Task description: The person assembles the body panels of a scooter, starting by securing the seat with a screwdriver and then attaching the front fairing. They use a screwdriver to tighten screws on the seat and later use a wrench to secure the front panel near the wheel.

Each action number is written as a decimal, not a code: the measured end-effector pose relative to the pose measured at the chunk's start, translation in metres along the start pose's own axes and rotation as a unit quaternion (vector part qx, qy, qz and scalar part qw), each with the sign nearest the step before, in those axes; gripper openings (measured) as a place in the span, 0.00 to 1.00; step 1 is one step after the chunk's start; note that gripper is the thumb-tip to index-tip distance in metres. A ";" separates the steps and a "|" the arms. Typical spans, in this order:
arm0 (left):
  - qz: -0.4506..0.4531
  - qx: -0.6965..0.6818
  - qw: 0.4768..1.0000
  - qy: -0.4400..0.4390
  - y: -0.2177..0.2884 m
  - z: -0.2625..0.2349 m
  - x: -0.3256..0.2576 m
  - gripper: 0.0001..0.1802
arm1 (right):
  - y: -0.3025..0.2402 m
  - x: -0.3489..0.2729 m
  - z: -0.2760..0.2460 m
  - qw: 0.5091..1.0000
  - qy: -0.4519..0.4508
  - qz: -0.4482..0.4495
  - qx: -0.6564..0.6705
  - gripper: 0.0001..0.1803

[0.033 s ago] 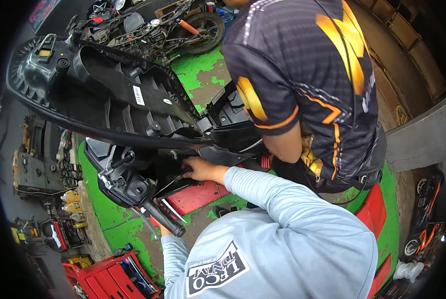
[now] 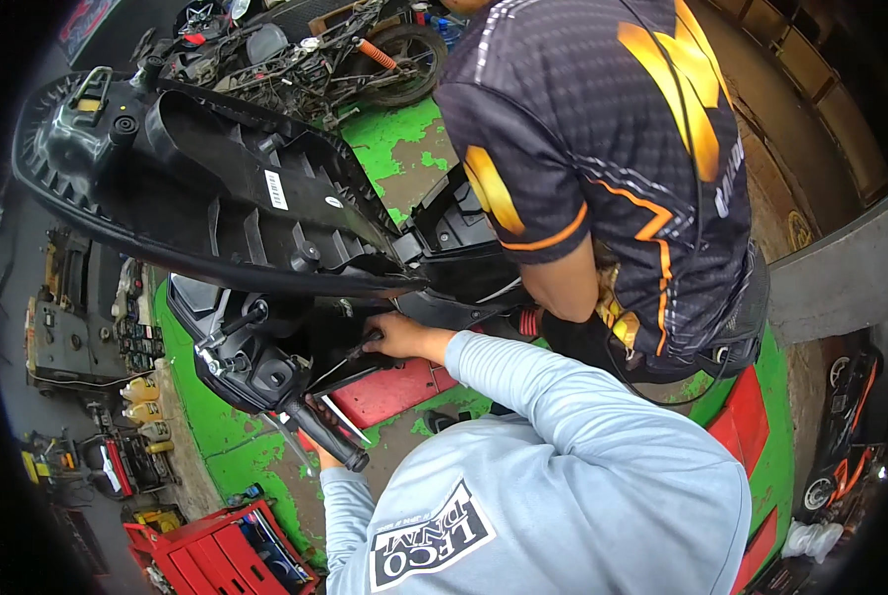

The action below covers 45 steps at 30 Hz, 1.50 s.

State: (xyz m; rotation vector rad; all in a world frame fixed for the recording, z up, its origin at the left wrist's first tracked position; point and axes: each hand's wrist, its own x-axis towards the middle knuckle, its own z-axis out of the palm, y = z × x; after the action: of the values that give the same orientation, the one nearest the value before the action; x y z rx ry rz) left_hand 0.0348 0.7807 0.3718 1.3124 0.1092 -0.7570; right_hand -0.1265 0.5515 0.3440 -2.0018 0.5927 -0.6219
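Note:
A black scooter with its front panel (image 2: 335,332) in shadow stands before me, its seat (image 2: 255,208) tipped up to show the ribbed underside. My right hand (image 2: 402,337) is closed around the dark handle of a thin, long-shafted tool (image 2: 337,373) that looks like a screwdriver. Its shaft slants down toward the handlebar, and the tip's contact is unclear. Beneath the black handlebar grip (image 2: 327,431) is my left hand (image 2: 317,451), largely covered by the grip and brake lever; its fingers are mostly hidden. A pale-edged strip (image 2: 347,416) and a red panel (image 2: 389,392) lie beside it.
A co-worker (image 2: 603,178) in a dark shirt with orange trim bends close on my right. A red tool chest (image 2: 216,555) stands at lower left, a stripped motorcycle (image 2: 315,59) at the back. Yellow bottles (image 2: 141,397) line the left side. The green floor (image 2: 196,407) is worn.
The co-worker's upper body has shifted slightly to the left. My hands and the tool look almost unmoved.

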 end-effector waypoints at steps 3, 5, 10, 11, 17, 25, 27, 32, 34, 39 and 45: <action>0.008 0.006 1.000 0.015 0.002 -0.002 -0.009 0.09 | -0.023 0.009 -0.014 0.944 -0.186 0.261 0.077 0.30; 0.011 0.022 0.999 0.034 0.004 0.004 -0.011 0.09 | -0.030 0.006 -0.016 0.918 -0.179 0.326 0.138 0.29; 0.062 0.034 0.997 0.016 -0.009 -0.025 0.018 0.08 | -0.024 -0.005 -0.001 0.998 -0.055 0.015 0.031 0.22; 0.061 0.034 0.997 0.017 -0.013 -0.028 0.019 0.08 | -0.027 -0.006 -0.009 0.998 -0.068 -0.002 0.016 0.21; 0.006 0.017 0.999 0.049 -0.004 0.014 0.002 0.07 | -0.015 0.002 -0.016 0.930 -0.186 0.287 0.138 0.21; 0.054 0.027 0.998 0.028 -0.017 -0.022 0.024 0.06 | -0.008 -0.004 -0.003 0.983 0.039 -0.181 -0.022 0.22; 0.059 0.033 0.997 0.028 -0.015 -0.013 0.017 0.07 | -0.010 -0.002 -0.009 0.998 -0.049 -0.045 0.006 0.22; 0.066 0.038 0.997 0.020 -0.010 -0.010 0.010 0.08 | -0.026 0.009 -0.013 0.905 -0.220 0.322 0.167 0.23; 0.069 0.034 0.997 0.030 -0.010 -0.008 0.011 0.09 | -0.013 0.005 -0.006 0.957 -0.180 0.178 0.143 0.21; 0.061 0.038 0.996 0.050 -0.010 -0.012 0.011 0.08 | -0.020 0.003 -0.022 0.989 -0.145 -0.012 0.020 0.20; 0.062 0.053 0.995 0.049 -0.011 -0.010 0.013 0.07 | -0.029 0.022 -0.021 0.913 -0.274 0.287 0.100 0.23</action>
State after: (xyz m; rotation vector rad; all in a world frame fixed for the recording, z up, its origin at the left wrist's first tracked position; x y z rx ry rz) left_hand 0.0418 0.7839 0.3537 1.4442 0.0656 -0.5985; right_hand -0.1189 0.5376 0.3830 -1.5886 0.6879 0.2300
